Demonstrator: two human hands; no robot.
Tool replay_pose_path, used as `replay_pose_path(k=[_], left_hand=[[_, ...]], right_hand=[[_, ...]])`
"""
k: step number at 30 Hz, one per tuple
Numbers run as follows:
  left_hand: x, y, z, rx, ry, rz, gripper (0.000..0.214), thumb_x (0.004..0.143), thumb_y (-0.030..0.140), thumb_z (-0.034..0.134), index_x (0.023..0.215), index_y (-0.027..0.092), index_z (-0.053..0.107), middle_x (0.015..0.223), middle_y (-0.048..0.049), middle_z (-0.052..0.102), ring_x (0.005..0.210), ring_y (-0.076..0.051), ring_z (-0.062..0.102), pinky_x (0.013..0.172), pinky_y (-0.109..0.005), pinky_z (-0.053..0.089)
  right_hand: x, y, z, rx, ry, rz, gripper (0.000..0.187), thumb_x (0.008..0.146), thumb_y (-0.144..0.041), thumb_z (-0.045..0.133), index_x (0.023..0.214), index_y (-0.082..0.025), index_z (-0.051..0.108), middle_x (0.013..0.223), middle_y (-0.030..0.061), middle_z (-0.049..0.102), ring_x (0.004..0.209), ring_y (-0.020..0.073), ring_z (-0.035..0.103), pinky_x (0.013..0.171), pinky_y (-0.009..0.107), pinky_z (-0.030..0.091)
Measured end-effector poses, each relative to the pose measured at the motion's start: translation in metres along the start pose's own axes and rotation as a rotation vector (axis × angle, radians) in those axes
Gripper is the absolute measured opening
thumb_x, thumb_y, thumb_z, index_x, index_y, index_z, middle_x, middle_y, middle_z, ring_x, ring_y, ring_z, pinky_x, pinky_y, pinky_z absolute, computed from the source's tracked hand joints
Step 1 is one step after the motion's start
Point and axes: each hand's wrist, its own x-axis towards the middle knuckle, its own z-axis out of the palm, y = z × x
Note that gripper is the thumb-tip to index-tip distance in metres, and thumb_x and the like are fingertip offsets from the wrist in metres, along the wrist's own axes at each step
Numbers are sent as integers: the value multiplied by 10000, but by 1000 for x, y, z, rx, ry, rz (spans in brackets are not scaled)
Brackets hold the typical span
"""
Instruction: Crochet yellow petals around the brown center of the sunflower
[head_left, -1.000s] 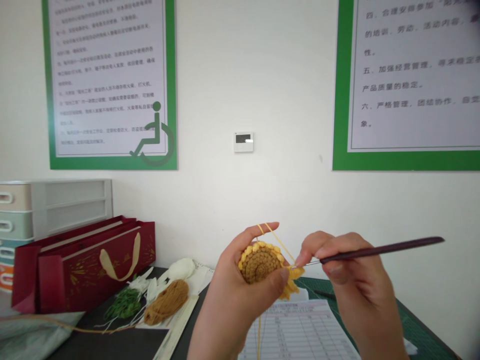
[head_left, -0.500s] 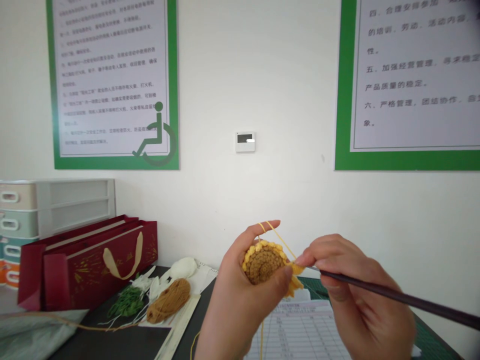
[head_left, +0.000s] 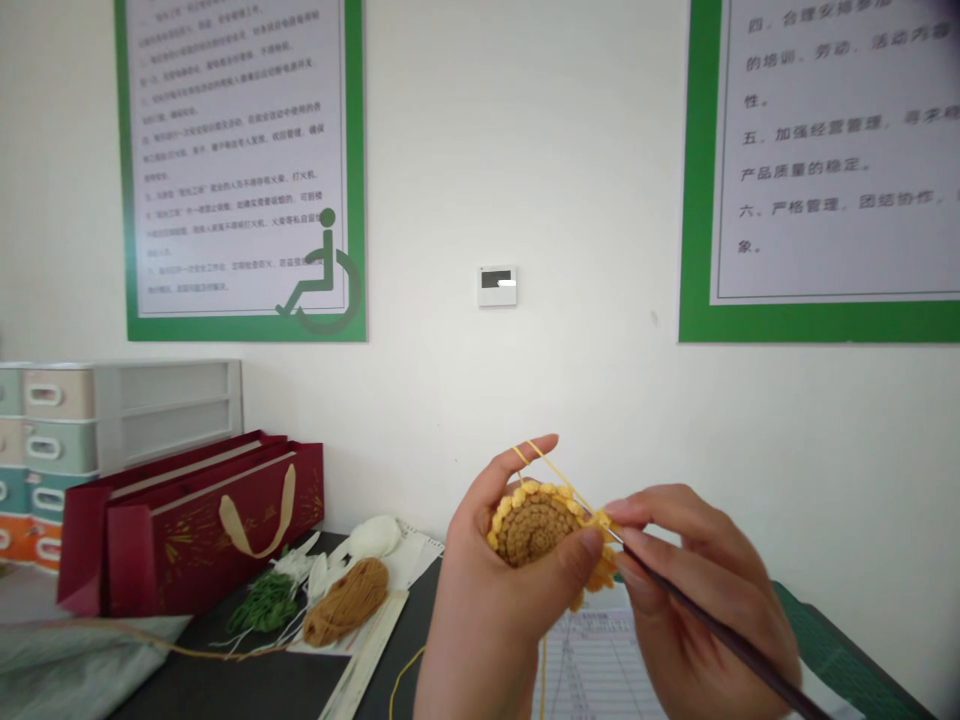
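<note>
My left hand (head_left: 510, 580) is closed on a round crochet piece (head_left: 534, 530), brown in the middle with a yellow scalloped edge. Its thumb presses the front of the piece. Yellow yarn (head_left: 559, 470) loops over the raised index finger and runs down to the hook. A crochet hook (head_left: 697, 610) with a long dark handle is pinched in my right hand (head_left: 705, 590). The hook's thin metal end meets the yellow edge at the right side of the piece, where the right fingertips also are. My thumb hides part of the lower edge.
Left on the dark table lie a brown yarn skein (head_left: 346, 602), green yarn (head_left: 264, 600) and white yarn (head_left: 375, 537). Behind stand red gift bags (head_left: 217, 530) and a drawer unit (head_left: 172, 400). Printed sheets (head_left: 592, 660) and a green mat (head_left: 840, 640) lie beneath my hands.
My right hand has turned, so the hook's handle now slopes more steeply down to the right. The hook's tip has shifted up against the yellow edge. The view has swung slightly left.
</note>
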Motion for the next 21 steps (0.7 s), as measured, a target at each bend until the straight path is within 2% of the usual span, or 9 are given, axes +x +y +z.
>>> replay_pose_path(k=[4,7,9,11,14,17,21], left_hand=[[-1,1,1,-155,-3,-53,740,565,95,953,1261,140,706,599,50,601,548,-65,513,557,-158,452],[1,-1,1,-227,-44,-111,725,549,112,971,1230,118,724,585,42,609,532,-58,516,557,-157,452],[3,-5,3,-234,-44,-122,699,551,119,967,1209,111,733,622,18,644,546,-65,530,566,-165,460],[4,-10,7,-183,-1,-61,676,575,105,943,1215,133,728,684,3,675,572,-80,547,569,-173,462],[3,-14,11,-2,93,116,654,649,83,879,1267,210,707,738,22,660,594,-95,542,550,-183,442],[1,-13,11,192,128,252,565,704,106,849,1239,238,727,732,34,624,591,-99,516,542,-191,427],[1,-8,5,311,97,298,486,716,105,823,1181,232,758,735,29,616,603,-107,520,551,-198,429]], right_hand=[[-13,8,2,76,72,143,254,818,-61,731,986,-250,703,1004,48,691,855,221,691,655,380,594],[-13,8,4,103,83,86,281,821,-22,690,974,-257,680,977,35,672,847,219,682,648,390,594],[-10,6,7,11,88,8,328,805,25,663,979,-253,677,915,14,653,779,178,655,618,349,576],[-7,2,10,-137,76,-63,351,785,49,657,980,-242,670,871,1,639,717,145,623,593,307,549],[0,-5,13,-285,66,-86,321,797,10,665,997,-239,631,869,15,644,723,157,625,603,304,532],[7,-11,10,-310,49,-26,260,834,-29,650,1005,-220,608,873,29,653,758,170,629,661,314,523],[16,-15,2,-296,-7,-16,193,869,-53,621,997,-198,607,873,31,665,781,163,621,704,301,497]])
